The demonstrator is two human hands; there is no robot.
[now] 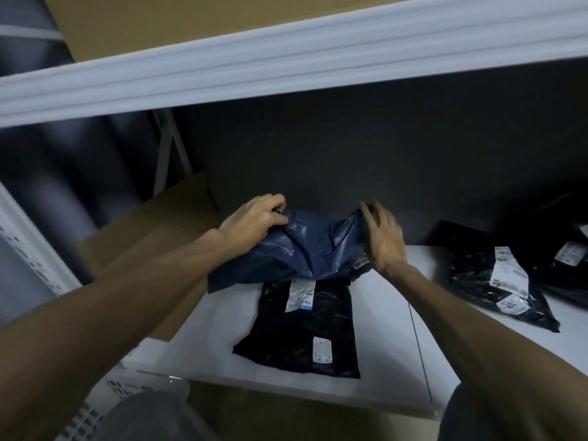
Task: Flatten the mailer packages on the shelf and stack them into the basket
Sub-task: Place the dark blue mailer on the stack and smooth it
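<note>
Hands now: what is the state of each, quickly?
Left hand: closed, holding the blue mailer.
Right hand: on the mailer; fingers blurred, grip cannot be told.

Both bare forearms extend forward. Left hand (254, 218) grips the blue mailer (305, 249) with curled fingers. Right hand (383, 240) touches it, fingers extended and blurred.

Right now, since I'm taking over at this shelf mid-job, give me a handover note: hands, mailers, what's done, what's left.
Left hand grips the left end of the blue mailer, fingers curled round it. Right hand is at its right end; blurred, grip unclear.
The blue mailer is crumpled, held above a black mailer lying flat on the shelf. More black mailers lie at the right, crinkled.
Done: one black mailer looks flat. Left: flatten the blue and the right-hand ones, stack all in the basket, which is not plainly in view.
</note>
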